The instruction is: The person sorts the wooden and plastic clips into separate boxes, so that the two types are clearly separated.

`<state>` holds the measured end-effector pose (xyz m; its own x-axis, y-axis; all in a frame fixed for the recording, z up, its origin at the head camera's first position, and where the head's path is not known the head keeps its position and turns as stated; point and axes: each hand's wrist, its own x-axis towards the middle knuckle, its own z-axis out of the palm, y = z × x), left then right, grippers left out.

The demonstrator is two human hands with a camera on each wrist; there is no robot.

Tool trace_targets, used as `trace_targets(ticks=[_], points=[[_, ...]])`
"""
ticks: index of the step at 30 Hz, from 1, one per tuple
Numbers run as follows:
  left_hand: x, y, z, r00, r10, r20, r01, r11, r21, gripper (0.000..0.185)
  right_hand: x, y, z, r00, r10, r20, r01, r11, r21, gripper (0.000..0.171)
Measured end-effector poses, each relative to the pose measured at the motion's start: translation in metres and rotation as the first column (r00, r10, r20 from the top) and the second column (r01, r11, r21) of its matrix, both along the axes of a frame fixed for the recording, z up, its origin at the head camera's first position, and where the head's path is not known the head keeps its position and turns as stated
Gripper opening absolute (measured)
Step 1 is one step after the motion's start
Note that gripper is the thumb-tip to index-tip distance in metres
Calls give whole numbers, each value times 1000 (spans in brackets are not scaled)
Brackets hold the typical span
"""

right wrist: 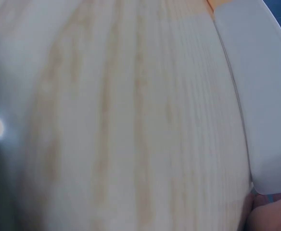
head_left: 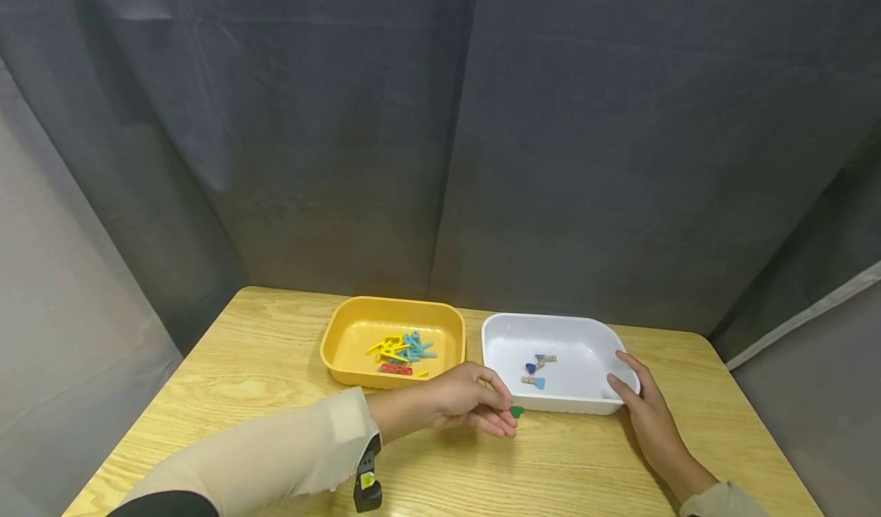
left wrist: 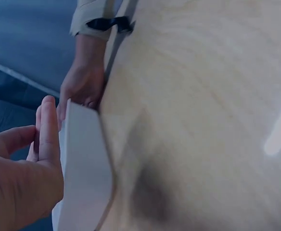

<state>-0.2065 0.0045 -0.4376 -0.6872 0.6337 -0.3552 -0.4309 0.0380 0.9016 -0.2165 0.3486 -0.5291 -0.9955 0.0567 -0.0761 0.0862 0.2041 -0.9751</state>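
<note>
At the white tray's near left corner, my left hand (head_left: 475,402) pinches a small green piece (head_left: 516,411) between thumb and finger. Its other fingers extend, and most of the piece is hidden behind them. The right end of the white tray (head_left: 578,404) is gripped by my right hand (head_left: 650,421), thumb over the rim. Inside that tray lie a light-blue-ended wooden clothespin (head_left: 533,382) and small clothespins with dark blue ends (head_left: 540,362). In the left wrist view, the left hand (left wrist: 30,178) is beside the tray's wall.
Left of the white tray stands a yellow tray (head_left: 344,373). It holds yellow clothespins (head_left: 389,346), light-blue clothespins (head_left: 417,346) and a red clothespin (head_left: 395,369). Both trays stand on a wooden table (head_left: 275,364), with a grey curtain (head_left: 440,157) behind its far edge.
</note>
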Motion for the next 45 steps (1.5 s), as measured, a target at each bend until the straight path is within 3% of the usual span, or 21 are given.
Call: trace_targets(ticks=[5, 12, 20, 27, 34, 41, 45], points=[[-19, 10, 5, 997, 71, -7, -71, 997, 6, 9, -1, 0, 0, 1000, -4, -4, 4, 1000, 19, 68], [-44, 25, -1, 991, 134, 17, -135, 991, 13, 14, 0, -1, 0, 1000, 4, -9, -4, 1000, 6, 68], [-68, 40, -7, 980, 182, 75, -184, 983, 23, 40, 0, -1, 1, 1000, 8, -20, -8, 1000, 4, 67], [-80, 51, -10, 965, 232, 123, -238, 970, 42, 68, -1, -1, 0, 1000, 4, -1, -4, 1000, 11, 68], [-90, 63, -13, 961, 227, 160, -234, 972, 22, 85, -1, 0, 1, 1000, -7, 10, 6, 999, 32, 69], [-100, 80, -24, 911, 285, 300, -293, 956, -20, 90, 0, -1, 1, 1000, -10, -1, 10, 999, 30, 69], [-100, 84, -27, 906, 290, 309, -296, 955, -28, 89, 1, -2, 0, 1000, -12, 1, 12, 999, 37, 69]])
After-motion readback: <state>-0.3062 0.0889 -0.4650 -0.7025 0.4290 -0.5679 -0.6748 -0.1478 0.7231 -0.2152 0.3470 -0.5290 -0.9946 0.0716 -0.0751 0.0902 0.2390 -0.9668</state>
